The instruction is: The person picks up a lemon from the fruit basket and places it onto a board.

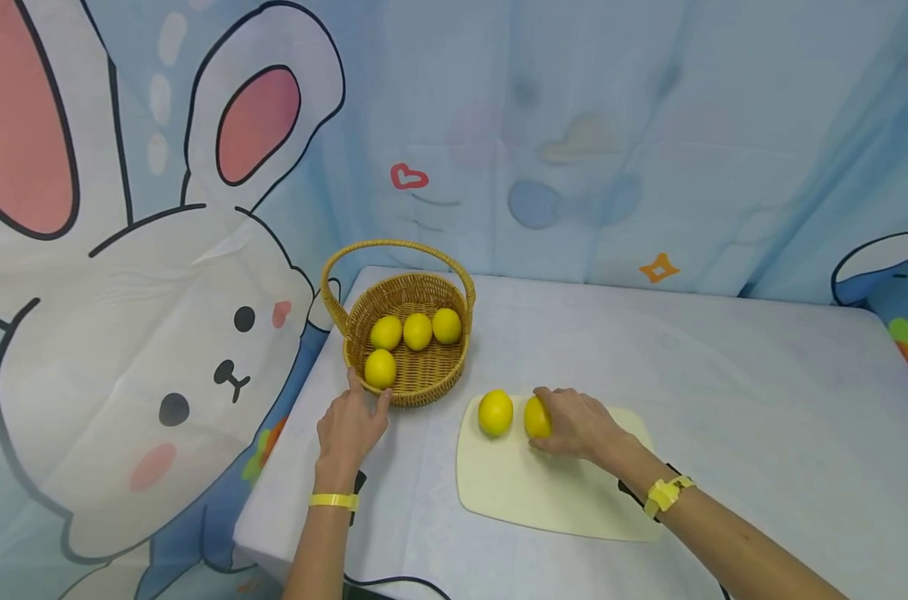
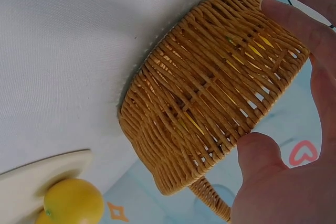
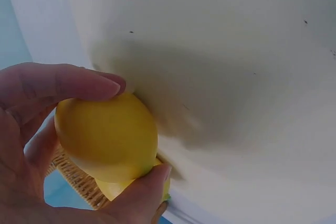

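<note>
Lying on the pale cream cutting board [image 1: 551,492], the smooth yellow lemon [image 1: 537,417] is sitting inside the right hand [image 1: 577,425], whose thumb and fingers are curling round it and gripping it against the board. A second yellow lemon [image 1: 495,412] is resting just beside it on the board. The left hand [image 1: 351,427] is touching the near wall of the round woven wicker basket [image 1: 423,392], its fingers spread loosely and nearly straight against the weave. Four more yellow lemons [image 1: 416,332] are lying in the basket on the white worktop [image 1: 724,375].
</note>
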